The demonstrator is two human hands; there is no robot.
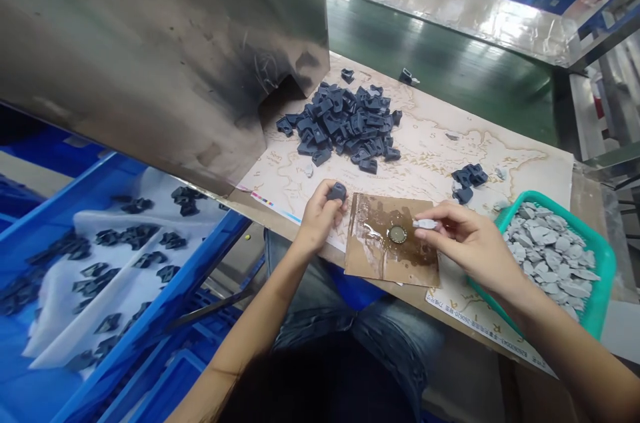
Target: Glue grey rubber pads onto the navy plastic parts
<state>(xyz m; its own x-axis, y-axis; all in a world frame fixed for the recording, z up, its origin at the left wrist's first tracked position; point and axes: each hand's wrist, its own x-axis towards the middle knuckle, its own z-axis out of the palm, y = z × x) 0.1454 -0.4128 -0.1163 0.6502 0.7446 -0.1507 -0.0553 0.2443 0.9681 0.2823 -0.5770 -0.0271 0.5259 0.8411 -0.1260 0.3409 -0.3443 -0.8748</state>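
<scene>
My left hand (321, 217) pinches a dark blue-grey plastic part (337, 192) in front of the heap. Between finger and thumb, my right hand (463, 236) grips a small light-grey piece (426, 224). That piece hovers just right of a small round cup (397, 234) of clear liquid, set in a wet brown cardboard square (367, 256). Beyond my hands lies a heap of dark plastic parts (350, 119). To the right, a green basket (607, 263) holds many light-grey pieces (555, 246) like the one I hold.
A map-printed sheet (425, 163) covers the bench. A small cluster of dark parts (469, 181) sits near the basket. At the left a metal panel (165, 56) rises above a blue crate (165, 313) with dark parts on white cloth (55, 336). A green conveyor belt (450, 63) runs behind.
</scene>
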